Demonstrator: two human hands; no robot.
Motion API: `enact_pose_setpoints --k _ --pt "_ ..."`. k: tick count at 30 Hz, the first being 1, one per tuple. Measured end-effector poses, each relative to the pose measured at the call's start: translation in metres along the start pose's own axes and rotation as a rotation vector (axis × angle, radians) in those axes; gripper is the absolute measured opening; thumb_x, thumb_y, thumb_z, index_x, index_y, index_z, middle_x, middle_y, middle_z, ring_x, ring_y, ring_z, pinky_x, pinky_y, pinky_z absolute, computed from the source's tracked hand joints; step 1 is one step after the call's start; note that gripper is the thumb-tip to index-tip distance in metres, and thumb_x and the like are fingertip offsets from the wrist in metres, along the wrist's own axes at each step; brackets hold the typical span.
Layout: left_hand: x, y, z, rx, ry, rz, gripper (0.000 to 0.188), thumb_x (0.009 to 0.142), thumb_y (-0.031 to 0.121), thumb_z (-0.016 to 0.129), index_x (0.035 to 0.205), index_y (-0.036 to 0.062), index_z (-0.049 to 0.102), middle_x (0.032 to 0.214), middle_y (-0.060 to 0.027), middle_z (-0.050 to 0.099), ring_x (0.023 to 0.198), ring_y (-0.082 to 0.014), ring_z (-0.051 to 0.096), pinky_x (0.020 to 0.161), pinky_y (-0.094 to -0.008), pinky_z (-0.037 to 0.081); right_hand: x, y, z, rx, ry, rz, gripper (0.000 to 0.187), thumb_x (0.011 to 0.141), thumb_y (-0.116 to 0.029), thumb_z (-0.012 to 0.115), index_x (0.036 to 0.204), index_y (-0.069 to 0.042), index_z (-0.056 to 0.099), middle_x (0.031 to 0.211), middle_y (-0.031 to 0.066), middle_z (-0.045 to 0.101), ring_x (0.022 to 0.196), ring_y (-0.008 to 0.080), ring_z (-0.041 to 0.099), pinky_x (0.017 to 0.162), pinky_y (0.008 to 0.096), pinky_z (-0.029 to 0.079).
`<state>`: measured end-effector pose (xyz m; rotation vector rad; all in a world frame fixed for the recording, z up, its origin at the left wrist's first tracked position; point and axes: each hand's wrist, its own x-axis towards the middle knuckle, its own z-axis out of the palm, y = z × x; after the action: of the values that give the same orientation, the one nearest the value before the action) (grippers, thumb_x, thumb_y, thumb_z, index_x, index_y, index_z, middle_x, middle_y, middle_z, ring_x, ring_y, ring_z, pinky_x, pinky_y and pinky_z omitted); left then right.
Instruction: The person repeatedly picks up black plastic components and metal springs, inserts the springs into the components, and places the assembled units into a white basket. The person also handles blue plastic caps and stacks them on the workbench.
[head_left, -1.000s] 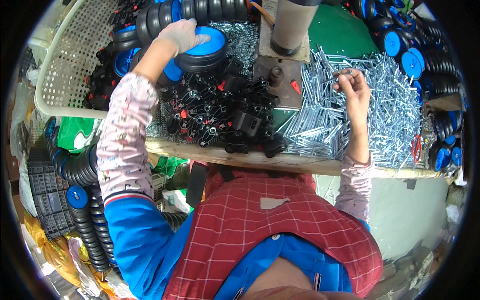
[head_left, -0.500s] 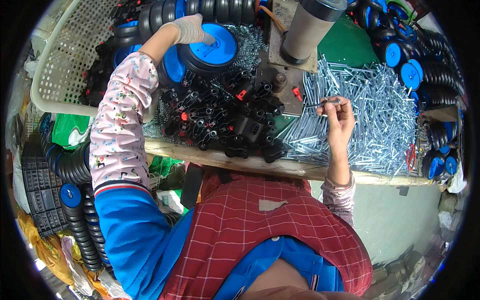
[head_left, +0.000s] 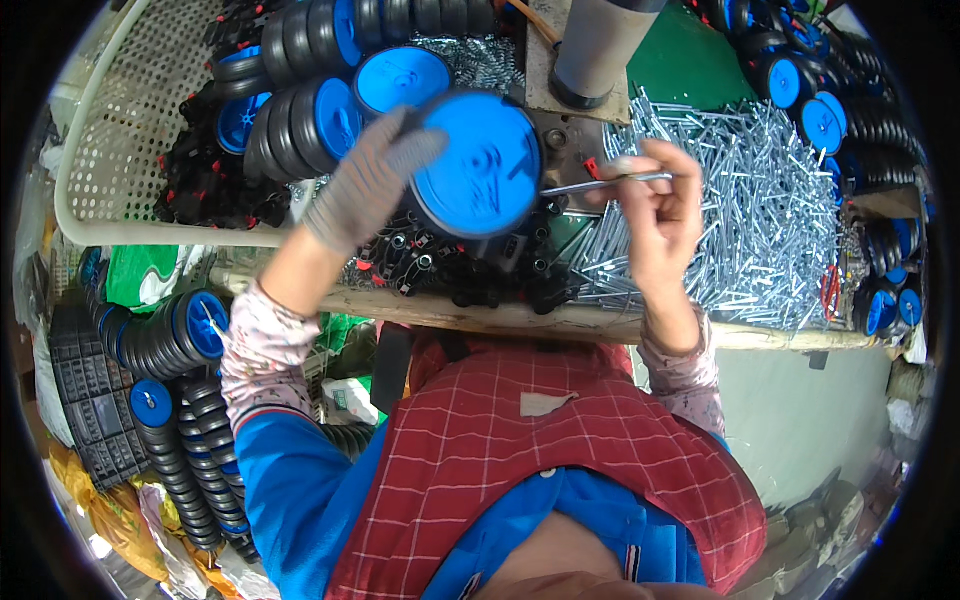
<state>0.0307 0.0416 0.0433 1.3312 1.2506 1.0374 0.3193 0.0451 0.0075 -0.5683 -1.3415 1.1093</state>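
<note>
My left hand (head_left: pixel 365 180), in a grey glove, grips the rim of a black-tyred wheel (head_left: pixel 478 165) with a blue disc face, held up over the bench. Bare and raised to its right, my right hand (head_left: pixel 655 205) pinches a long metal pin (head_left: pixel 605 184) between thumb and fingers. The pin points left, its tip close to the wheel's right edge; whether they touch I cannot tell. Below the wheel lies a heap of black plastic brackets (head_left: pixel 400 255), partly hidden by it. A large pile of loose metal pins (head_left: pixel 750 220) spreads behind and right of my right hand.
A white perforated basket (head_left: pixel 120 150) stands at the left with black parts in it. Rows of wheels (head_left: pixel 285 125) lie behind my left hand. A grey cylinder (head_left: pixel 602 50) rises from a metal plate at the back. More stacked wheels (head_left: pixel 880 140) line the right side.
My left hand has lifted the wheel off the stack and brought it nearer and to the right. My right hand has risen slightly, its pin now extending toward the wheel.
</note>
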Motion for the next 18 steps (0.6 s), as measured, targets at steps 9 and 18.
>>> enact_pose_setpoints --k 9,18 --pt "-0.025 0.0 0.049 -0.495 -0.172 -0.322 0.058 0.093 0.031 0.065 0.137 -0.0003 0.047 0.127 -0.0124 0.061 0.114 -0.0193 0.062 0.1 -0.0333 0.051 0.008 -0.016 0.013 -0.631 -0.478 -0.248 0.047 0.083 0.009 0.063 0.129 -0.001 0.055 0.103 0.0172 0.065 0.088 0.0332 0.069 0.076 0.0373 0.056" --pt "-0.038 0.01 0.079 -0.836 -0.382 -0.445 0.05 0.097 0.035 0.063 0.132 0.0008 0.053 0.124 -0.0118 0.063 0.115 -0.0222 0.063 0.099 -0.0345 0.051 -0.012 -0.07 -0.019 -1.131 -0.873 -0.27 0.079 0.078 -0.058 0.067 0.133 -0.002 0.059 0.144 0.0164 0.053 0.137 0.0323 0.048 0.113 0.0554 0.034"
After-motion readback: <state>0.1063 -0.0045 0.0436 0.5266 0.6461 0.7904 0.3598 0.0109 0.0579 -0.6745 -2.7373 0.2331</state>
